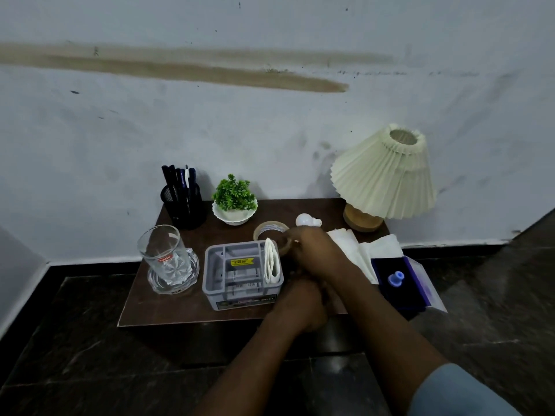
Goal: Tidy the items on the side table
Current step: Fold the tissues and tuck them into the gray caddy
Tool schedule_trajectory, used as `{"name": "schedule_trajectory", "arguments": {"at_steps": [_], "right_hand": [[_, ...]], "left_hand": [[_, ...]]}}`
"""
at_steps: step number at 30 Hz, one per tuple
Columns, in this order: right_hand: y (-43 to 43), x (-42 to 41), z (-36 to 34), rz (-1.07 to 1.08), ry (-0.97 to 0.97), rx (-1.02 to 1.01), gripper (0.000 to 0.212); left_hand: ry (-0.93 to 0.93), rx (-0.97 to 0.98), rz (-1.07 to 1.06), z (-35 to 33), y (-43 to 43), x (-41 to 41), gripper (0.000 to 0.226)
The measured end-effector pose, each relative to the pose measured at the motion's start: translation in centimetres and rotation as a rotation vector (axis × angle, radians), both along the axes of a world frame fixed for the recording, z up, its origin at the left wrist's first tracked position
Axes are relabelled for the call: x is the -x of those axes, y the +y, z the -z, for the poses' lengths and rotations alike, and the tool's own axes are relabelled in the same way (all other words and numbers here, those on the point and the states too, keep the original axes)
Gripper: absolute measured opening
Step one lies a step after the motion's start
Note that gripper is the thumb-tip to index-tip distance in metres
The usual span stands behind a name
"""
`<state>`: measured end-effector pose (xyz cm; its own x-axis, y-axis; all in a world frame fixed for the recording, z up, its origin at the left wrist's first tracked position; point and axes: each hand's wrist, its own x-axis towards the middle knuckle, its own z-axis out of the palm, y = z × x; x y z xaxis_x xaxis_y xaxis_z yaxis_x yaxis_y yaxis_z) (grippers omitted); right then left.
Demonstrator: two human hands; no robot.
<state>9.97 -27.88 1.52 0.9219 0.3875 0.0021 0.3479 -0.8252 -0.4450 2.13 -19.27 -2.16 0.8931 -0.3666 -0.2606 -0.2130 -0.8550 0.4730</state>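
I am bracing my left hand (303,304), curled shut, at the side table's (168,307) front edge; whether it is gripping anything, I cannot tell. My right hand (312,250) is closing on the tape roll (270,231) beside the grey organiser (243,277), which is already holding folded tissue (271,261). Loose tissues (360,250) are lying right; bulb (306,220), plant (234,202), pen holder (184,205) and lamp (384,175) are crowding the rear.

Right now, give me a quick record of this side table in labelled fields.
surface: dark brown wooden side table
back row: black mesh pen holder, small green plant in white bowl, cream pleated lamp
centre: grey plastic organiser tray holding folded white paper
left: clear drinking glass
hands: left hand, right hand, both beside tray; grip unclear
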Motion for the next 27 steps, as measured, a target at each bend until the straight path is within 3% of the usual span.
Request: {"name": "schedule_trajectory", "arguments": {"at_steps": [3, 6, 10, 13, 18, 23, 27], "right_hand": [[-3.9, -0.4, -0.5, 0.138, -0.044, 0.028, 0.03], [-7.6, 0.1, 0.3, 0.141, 0.072, 0.272, 0.037], [-8.4, 1.1, 1.4, 0.081, 0.277, 0.36, 0.073], [-7.7, 1.6, 2.8, 0.093, 0.192, 0.436, 0.075], [-6.5, 2.7, 4.7, 0.098, -0.085, 0.543, 0.053], [-6.0, 2.4, 4.3, 0.124, -0.136, 0.337, 0.034], [-6.3, 1.8, 1.4, 0.309, -0.056, -0.226, 0.012]], "left_hand": [[0.001, 0.009, -0.003, -0.3, -0.1, -0.2, 0.066], [0.024, 0.061, -0.067, -0.7, -0.1, -0.1, 0.059], [0.067, 0.25, -0.198, -1.7, -0.1, 0.5, 0.05], [0.09, 0.375, -0.302, -2.2, -0.1, 0.7, 0.038], [0.187, 0.631, -0.431, -3.0, -0.4, 1.1, 0.061], [0.216, 0.855, -0.544, -3.6, -0.8, 1.6, 0.07], [0.298, 0.987, -0.589, -4.2, -0.9, 1.5, 0.099]]}}
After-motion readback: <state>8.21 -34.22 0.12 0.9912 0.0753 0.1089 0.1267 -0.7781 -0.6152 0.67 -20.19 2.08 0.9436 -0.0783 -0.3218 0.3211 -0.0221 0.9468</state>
